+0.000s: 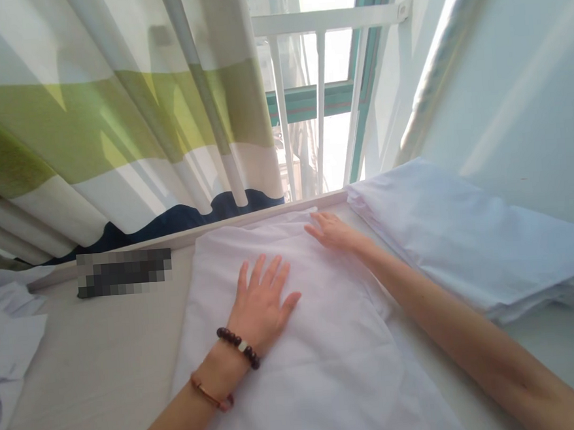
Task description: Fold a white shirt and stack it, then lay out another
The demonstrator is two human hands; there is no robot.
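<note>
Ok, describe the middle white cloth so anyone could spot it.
Below the green-and-white fabric curtain runs a pale flat surface. On it, the broad white cloth lies between crumpled white fabric and layered white cloth; only it lies under the spread left hand.

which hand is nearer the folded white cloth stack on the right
Right. The right hand is just left of the stack; the left hand lies farther left, spread on the middle cloth.
</note>
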